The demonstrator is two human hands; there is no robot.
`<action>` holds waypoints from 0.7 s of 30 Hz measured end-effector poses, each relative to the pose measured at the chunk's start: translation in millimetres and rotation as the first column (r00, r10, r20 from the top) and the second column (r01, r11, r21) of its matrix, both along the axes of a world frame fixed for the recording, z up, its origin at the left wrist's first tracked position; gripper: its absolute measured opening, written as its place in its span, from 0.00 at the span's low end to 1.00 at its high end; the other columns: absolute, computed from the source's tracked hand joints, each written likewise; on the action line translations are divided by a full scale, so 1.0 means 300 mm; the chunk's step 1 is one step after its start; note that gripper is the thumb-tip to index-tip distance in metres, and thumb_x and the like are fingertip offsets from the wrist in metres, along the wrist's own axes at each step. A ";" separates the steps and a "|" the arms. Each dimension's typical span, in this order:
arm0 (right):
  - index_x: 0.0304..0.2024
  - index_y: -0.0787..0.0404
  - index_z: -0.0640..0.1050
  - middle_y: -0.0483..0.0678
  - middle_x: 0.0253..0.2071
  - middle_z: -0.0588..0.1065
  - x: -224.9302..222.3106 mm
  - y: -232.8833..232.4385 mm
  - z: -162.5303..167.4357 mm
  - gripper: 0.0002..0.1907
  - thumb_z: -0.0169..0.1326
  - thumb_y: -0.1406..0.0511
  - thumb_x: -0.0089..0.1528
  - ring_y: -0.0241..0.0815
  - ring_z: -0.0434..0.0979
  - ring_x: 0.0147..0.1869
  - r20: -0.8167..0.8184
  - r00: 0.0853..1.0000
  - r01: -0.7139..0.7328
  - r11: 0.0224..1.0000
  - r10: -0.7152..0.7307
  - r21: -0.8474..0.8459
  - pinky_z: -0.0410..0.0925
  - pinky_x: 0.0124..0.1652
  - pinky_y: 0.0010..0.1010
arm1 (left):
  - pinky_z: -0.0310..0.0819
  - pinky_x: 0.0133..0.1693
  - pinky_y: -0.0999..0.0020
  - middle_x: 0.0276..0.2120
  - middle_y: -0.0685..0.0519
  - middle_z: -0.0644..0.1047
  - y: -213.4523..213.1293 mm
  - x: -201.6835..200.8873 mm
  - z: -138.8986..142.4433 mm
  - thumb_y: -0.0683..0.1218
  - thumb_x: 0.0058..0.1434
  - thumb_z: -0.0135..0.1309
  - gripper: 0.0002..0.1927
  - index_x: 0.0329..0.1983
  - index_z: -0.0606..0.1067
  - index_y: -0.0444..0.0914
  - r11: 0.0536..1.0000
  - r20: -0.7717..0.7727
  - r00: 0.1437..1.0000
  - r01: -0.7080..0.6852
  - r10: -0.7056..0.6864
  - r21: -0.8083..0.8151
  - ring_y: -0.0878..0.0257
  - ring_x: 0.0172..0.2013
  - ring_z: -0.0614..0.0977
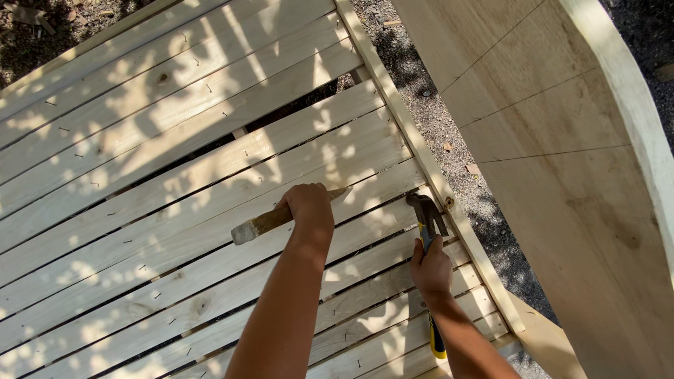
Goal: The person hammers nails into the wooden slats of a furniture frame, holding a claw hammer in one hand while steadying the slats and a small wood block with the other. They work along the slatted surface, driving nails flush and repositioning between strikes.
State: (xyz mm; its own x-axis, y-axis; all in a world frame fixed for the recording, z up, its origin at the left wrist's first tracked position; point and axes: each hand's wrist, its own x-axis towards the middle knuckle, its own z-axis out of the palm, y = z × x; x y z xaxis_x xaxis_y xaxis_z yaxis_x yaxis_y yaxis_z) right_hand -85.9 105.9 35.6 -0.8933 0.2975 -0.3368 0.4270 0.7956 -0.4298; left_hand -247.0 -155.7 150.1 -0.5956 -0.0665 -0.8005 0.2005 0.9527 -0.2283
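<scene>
My left hand (307, 208) grips a wooden-handled tool (261, 224) that lies across the pale wooden slats (175, 161), its tip pointing toward a gap between two slats. My right hand (430, 270) holds a claw hammer (426, 214) with a yellow and black handle, its dark head down on a slat close to the frame's side rail (421, 147). Both hands sit apart, about a hand's width from each other.
The slatted panel carries several small nails along its boards. A large plywood sheet (562, 175) with pencil lines leans at the right. Gravel ground (449, 126) shows between the rail and the plywood, and dirt at the top left.
</scene>
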 end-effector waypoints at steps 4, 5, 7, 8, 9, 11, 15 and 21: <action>0.49 0.68 0.66 0.67 0.24 0.76 0.006 -0.003 0.005 0.22 0.48 0.54 0.67 0.72 0.78 0.29 -0.028 1.000 0.003 0.999 -0.002 0.044 0.71 0.30 0.61 | 0.82 0.34 0.39 0.42 0.30 0.81 0.110 0.019 -0.072 0.46 0.55 0.65 0.36 0.60 0.61 0.30 0.992 -0.007 0.999 0.031 -0.032 -0.125 0.35 0.40 0.85; 0.50 0.68 0.66 0.68 0.24 0.76 0.010 -0.005 0.003 0.23 0.48 0.54 0.66 0.72 0.78 0.29 -0.057 0.998 0.001 0.998 0.003 0.057 0.71 0.30 0.61 | 0.82 0.31 0.39 0.40 0.24 0.81 0.138 0.056 -0.091 0.46 0.57 0.63 0.34 0.60 0.59 0.29 0.986 -0.052 0.999 -0.002 -0.007 -0.166 0.31 0.38 0.85; 0.49 0.67 0.67 0.67 0.25 0.77 0.017 -0.007 -0.005 0.22 0.48 0.54 0.67 0.72 0.78 0.30 -0.045 0.999 0.002 0.997 0.002 0.078 0.72 0.31 0.60 | 0.83 0.29 0.40 0.39 0.24 0.81 0.171 0.118 -0.124 0.46 0.57 0.63 0.31 0.56 0.59 0.31 0.967 -0.116 0.991 0.036 -0.067 -0.251 0.31 0.36 0.86; 0.48 0.67 0.68 0.66 0.25 0.77 0.021 -0.007 -0.009 0.21 0.48 0.54 0.67 0.71 0.79 0.30 -0.037 0.999 0.002 0.996 0.001 0.087 0.72 0.31 0.60 | 0.84 0.28 0.41 0.38 0.24 0.80 0.176 0.133 -0.136 0.46 0.58 0.62 0.30 0.54 0.59 0.32 0.954 -0.143 0.985 0.054 -0.100 -0.296 0.31 0.35 0.87; 0.48 0.67 0.68 0.66 0.26 0.77 0.024 -0.008 -0.013 0.21 0.48 0.54 0.68 0.70 0.79 0.30 -0.035 0.999 0.006 0.997 -0.003 0.075 0.73 0.32 0.59 | 0.84 0.29 0.42 0.38 0.25 0.81 0.167 0.136 -0.145 0.46 0.57 0.64 0.33 0.56 0.58 0.30 0.961 -0.122 0.986 0.076 -0.112 -0.267 0.33 0.35 0.87; 0.48 0.66 0.69 0.65 0.27 0.78 0.028 -0.008 -0.018 0.21 0.47 0.54 0.69 0.69 0.80 0.31 -0.026 1.000 0.010 0.998 -0.008 0.055 0.75 0.33 0.56 | 0.83 0.29 0.45 0.36 0.27 0.81 0.117 0.137 -0.149 0.46 0.54 0.66 0.38 0.60 0.57 0.28 0.972 -0.077 0.988 0.117 -0.135 -0.205 0.37 0.35 0.87; 0.55 0.70 0.68 0.65 0.27 0.78 0.022 -0.005 -0.017 0.25 0.48 0.55 0.68 0.69 0.80 0.29 -0.051 0.999 0.003 0.997 0.001 0.081 0.74 0.31 0.56 | 0.81 0.38 0.40 0.40 0.31 0.81 0.023 0.128 -0.147 0.44 0.54 0.67 0.33 0.56 0.62 0.32 0.995 -0.125 0.987 -0.104 0.103 0.000 0.36 0.40 0.85; 0.53 0.72 0.68 0.65 0.25 0.78 0.016 -0.001 -0.007 0.26 0.48 0.53 0.68 0.68 0.80 0.29 0.003 1.000 0.014 0.997 -0.014 0.070 0.74 0.29 0.55 | 0.82 0.30 0.38 0.40 0.23 0.79 0.115 0.196 -0.234 0.45 0.58 0.61 0.27 0.55 0.62 0.34 0.978 -0.268 0.963 -0.063 0.007 -0.199 0.29 0.35 0.85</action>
